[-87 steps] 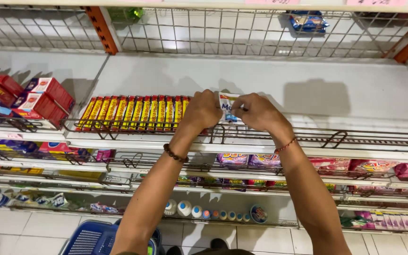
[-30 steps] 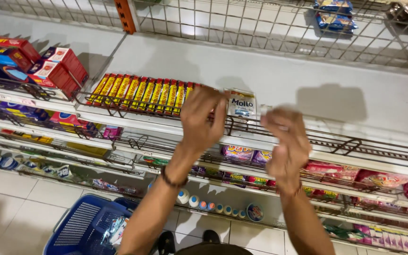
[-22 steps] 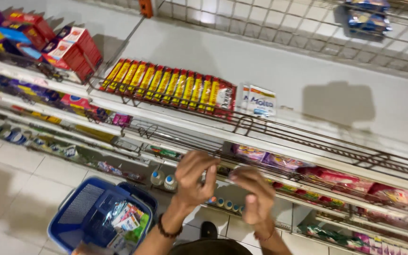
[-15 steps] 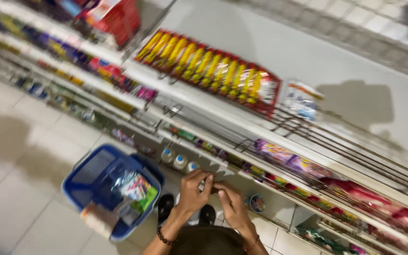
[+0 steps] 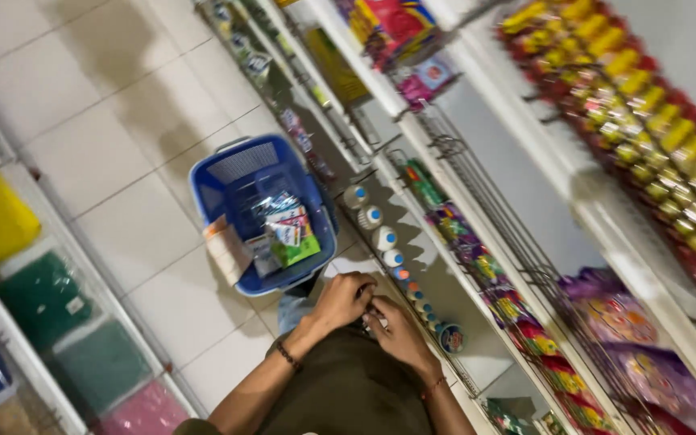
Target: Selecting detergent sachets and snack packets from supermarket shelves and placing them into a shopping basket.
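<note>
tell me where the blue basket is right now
In the head view the blue basket sits on the tiled floor, left of the shelves, just beyond the left hand and right hand.

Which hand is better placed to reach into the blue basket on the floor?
Probably the left hand. It lies on the basket's side, with the blue basket just beyond it. The right hand is beside it but nearer the shelf, so it would have to cross over the left.
</note>
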